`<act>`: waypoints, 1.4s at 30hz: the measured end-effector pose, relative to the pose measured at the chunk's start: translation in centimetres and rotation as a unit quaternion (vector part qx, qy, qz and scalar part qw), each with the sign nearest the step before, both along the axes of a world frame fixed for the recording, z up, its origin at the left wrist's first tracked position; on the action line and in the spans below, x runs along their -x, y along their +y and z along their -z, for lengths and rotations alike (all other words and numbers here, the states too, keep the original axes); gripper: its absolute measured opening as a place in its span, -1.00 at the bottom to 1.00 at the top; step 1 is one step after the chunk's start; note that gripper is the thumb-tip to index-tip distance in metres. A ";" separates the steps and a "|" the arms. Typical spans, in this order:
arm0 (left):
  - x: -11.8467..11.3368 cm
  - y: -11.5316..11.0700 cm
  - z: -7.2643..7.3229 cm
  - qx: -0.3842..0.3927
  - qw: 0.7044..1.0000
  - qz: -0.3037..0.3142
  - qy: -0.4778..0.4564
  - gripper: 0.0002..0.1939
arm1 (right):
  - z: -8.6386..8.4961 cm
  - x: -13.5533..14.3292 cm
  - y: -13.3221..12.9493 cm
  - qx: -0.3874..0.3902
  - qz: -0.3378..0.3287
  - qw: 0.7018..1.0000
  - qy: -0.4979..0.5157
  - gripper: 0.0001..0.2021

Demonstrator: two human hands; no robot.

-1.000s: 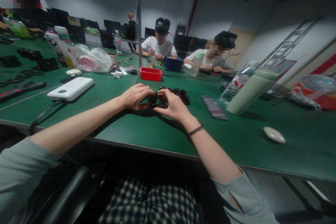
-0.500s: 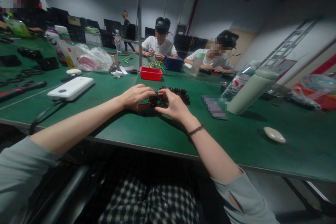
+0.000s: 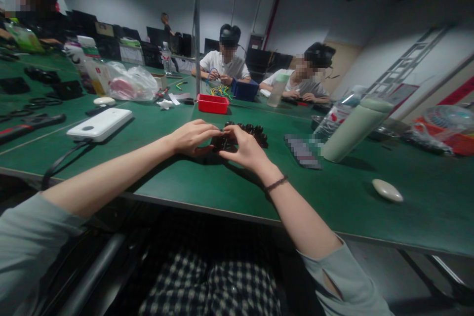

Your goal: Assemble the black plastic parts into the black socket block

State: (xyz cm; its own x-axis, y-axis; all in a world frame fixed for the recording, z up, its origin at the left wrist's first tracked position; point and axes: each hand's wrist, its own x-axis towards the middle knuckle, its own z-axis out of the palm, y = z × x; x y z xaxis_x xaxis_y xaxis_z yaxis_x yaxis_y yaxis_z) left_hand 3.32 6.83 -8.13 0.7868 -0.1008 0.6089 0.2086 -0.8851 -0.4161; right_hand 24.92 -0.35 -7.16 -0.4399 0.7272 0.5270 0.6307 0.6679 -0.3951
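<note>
My left hand (image 3: 193,137) and my right hand (image 3: 245,148) meet over the green table (image 3: 177,177), fingers bent around a small black part (image 3: 217,142). Both hands grip it between thumb and fingertips, and the fingers hide much of its shape. Just behind my right hand lies a cluster of small black knobbed pieces (image 3: 258,133), set close together in rows. Whether the held part joins that cluster I cannot tell.
A red tray (image 3: 213,104) stands beyond my hands. To the left lies a white power bank (image 3: 100,125) with a black cable. On the right are a phone (image 3: 302,151), a green flask (image 3: 357,129) and a pale oval object (image 3: 387,190). Two people sit opposite.
My left fingers have shifted slightly on the black part, while my right hand stays almost still. In the background, a standing person has moved left.
</note>
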 end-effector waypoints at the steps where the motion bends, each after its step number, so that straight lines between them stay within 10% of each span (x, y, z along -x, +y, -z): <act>1: 0.0 0.0 0.0 0.001 1.000 0.000 -0.002 -0.64 | 0.0 0.0 0.0 0.001 0.001 1.000 0.000 -0.50; 42: -0.2 -0.2 -0.3 -0.033 0.999 0.014 -0.011 -0.70 | 0.2 -0.1 0.2 -0.010 -0.005 1.000 -0.008 -0.50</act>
State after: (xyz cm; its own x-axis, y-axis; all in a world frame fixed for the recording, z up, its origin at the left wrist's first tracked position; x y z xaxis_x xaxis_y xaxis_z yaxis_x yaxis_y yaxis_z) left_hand 3.49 6.62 -7.83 0.7694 -0.1632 0.6175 0.1946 -0.8610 -0.4699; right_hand 25.03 -0.16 -7.39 -0.4561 0.7116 0.5343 0.6298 0.6823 -0.3711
